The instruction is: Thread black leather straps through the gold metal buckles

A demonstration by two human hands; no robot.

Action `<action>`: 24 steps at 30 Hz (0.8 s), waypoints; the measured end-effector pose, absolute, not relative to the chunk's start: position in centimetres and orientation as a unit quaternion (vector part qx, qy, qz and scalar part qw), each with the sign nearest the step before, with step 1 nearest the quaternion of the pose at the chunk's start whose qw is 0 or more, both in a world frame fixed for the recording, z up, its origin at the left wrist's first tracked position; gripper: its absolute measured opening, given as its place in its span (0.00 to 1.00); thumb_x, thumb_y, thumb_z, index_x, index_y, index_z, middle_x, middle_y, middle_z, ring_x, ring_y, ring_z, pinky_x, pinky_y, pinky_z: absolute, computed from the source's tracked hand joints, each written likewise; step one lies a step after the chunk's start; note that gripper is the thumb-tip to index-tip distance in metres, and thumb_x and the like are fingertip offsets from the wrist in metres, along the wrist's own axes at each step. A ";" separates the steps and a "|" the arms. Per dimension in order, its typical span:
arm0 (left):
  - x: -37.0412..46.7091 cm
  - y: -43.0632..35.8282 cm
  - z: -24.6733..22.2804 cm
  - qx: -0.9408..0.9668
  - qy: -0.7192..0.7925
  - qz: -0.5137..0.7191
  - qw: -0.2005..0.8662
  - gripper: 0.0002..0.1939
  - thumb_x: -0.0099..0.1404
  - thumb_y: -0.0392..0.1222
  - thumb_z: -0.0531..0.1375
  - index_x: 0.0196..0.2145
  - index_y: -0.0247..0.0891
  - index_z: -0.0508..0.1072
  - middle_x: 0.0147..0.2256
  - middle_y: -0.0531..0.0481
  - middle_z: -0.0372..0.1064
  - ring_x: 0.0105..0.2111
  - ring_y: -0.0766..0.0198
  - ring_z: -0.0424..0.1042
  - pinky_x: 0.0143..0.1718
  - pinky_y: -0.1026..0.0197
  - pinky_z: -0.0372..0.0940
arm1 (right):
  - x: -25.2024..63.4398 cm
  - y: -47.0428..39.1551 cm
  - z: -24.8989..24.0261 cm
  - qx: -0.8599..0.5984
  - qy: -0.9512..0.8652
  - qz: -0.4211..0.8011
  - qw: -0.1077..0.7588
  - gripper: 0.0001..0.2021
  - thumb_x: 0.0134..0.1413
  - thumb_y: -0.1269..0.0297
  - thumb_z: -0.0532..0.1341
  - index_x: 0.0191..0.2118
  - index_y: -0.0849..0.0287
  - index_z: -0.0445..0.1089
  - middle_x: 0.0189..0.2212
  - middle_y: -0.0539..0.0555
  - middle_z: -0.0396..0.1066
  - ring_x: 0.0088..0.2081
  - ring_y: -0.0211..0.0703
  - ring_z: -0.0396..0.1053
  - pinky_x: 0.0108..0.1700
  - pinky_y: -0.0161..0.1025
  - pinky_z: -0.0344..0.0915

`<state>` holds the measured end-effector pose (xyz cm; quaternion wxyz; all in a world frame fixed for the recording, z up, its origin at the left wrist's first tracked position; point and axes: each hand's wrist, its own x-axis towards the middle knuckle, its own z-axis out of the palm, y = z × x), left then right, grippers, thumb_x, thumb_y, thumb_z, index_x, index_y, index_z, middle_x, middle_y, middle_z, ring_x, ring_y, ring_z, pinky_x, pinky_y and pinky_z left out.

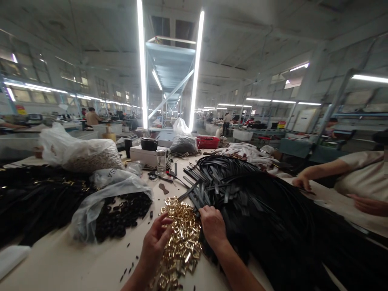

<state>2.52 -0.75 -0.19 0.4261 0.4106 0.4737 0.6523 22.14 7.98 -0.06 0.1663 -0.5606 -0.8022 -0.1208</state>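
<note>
A heap of gold metal buckles (182, 230) lies on the table before me. Over its left side is my left hand (155, 239), thumb and fingers apart, with nothing visible between them. My right hand (213, 226) is at the heap's right edge, its fingers curled closed on a black strap at the near-left end of the strap pile; the fingertips are partly hidden. That big pile of flat black straps (242, 190) spreads away to the right. On the left, a clear plastic bag (87, 214) lies open around small black loops (121, 214).
Black straps with gold fittings (45, 198) cover the far left. Behind stand a filled plastic bag (91, 155), a glass jar (161, 161), a white box (139, 158) and a red basket (207, 142). At right, a co-worker's hand (302, 182) reaches over the table.
</note>
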 end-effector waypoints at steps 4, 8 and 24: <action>2.4 -0.9 -0.5 0.428 0.470 0.637 0.435 0.21 0.52 0.49 0.67 0.43 0.40 0.75 0.36 0.47 0.75 0.32 0.59 0.73 0.34 0.60 0.68 | 23.4 8.2 0.3 -0.560 -0.785 -0.122 0.234 0.12 0.58 0.74 0.53 0.40 0.58 0.72 0.33 0.57 0.71 0.37 0.48 0.66 0.41 0.41 0.58; 2.5 -0.4 -1.3 0.422 0.471 0.615 0.471 0.17 0.50 0.53 0.67 0.32 0.36 0.77 0.28 0.47 0.74 0.29 0.59 0.72 0.31 0.61 0.66 | 24.9 9.0 1.1 -0.515 -0.728 0.050 0.449 0.12 0.61 0.66 0.51 0.43 0.60 0.70 0.35 0.56 0.71 0.36 0.45 0.67 0.41 0.40 0.62; -0.1 0.1 0.8 0.219 0.400 0.690 0.562 0.28 0.50 0.60 0.66 0.37 0.31 0.73 0.22 0.51 0.70 0.18 0.71 0.66 0.19 0.70 0.60 | 22.8 7.5 2.5 -0.433 -0.624 0.482 0.437 0.14 0.45 0.59 0.60 0.36 0.61 0.73 0.22 0.46 0.65 0.22 0.32 0.57 0.24 0.31 0.55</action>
